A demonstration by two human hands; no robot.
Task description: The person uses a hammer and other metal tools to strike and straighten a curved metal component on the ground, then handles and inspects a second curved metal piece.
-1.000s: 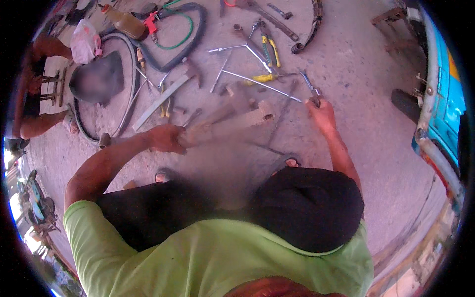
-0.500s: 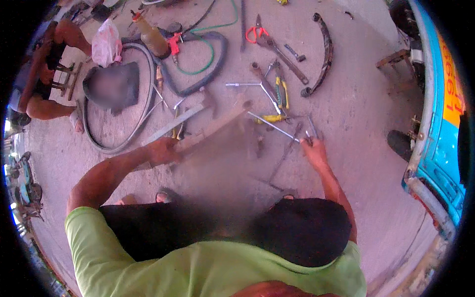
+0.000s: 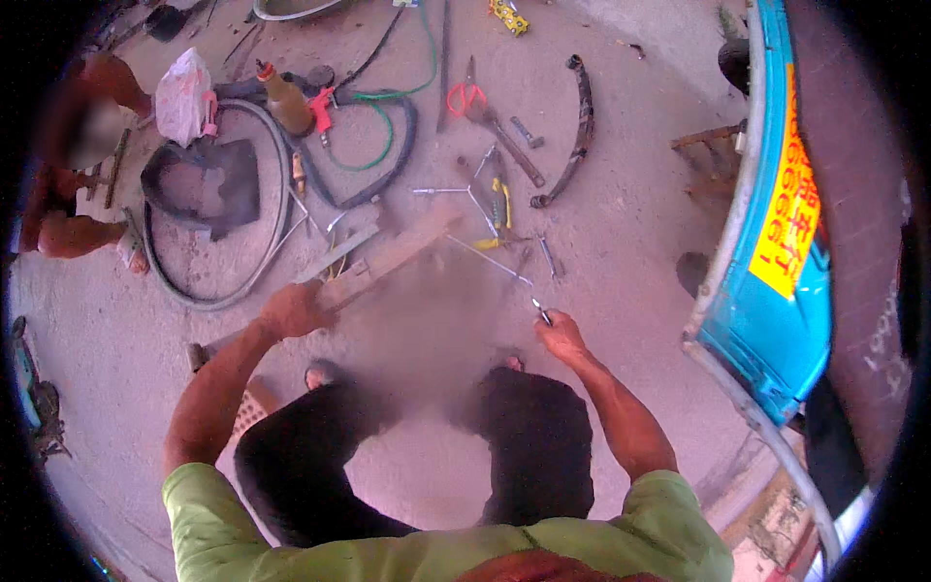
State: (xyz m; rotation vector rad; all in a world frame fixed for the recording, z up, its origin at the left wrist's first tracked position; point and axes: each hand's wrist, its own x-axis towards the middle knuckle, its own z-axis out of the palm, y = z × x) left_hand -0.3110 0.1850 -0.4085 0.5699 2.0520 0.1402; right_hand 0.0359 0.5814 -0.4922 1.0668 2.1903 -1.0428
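Note:
My left hand (image 3: 296, 310) is closed around the near end of a long, flat, brown board-like piece (image 3: 393, 257), which slants up and away to the right. Just beyond it a grey flat bar (image 3: 339, 250) points the same way. My right hand (image 3: 561, 336) is closed on a small tool with a shiny metal tip (image 3: 540, 308); its kind is hidden by my fingers. A thin metal rod (image 3: 490, 260) extends ahead of that tip, apart from it. Beyond the rod are pliers with yellow-green handles (image 3: 500, 206) and a three-armed socket wrench (image 3: 472, 190).
Farther off lie red-handled scissors (image 3: 467, 99), a wrench (image 3: 516, 153) and a dark curved hose (image 3: 585, 121). At left are a tyre (image 3: 160, 276), a bottle (image 3: 287, 105), a plastic bag (image 3: 184, 102) and a seated person (image 3: 82, 233). A blue vehicle panel (image 3: 766, 335) stands at right.
The whole view has shifted, with the floor tools now farther left. My right hand has come nearer to me, away from the rod. My left hand still grips the brown piece. My knees have parted.

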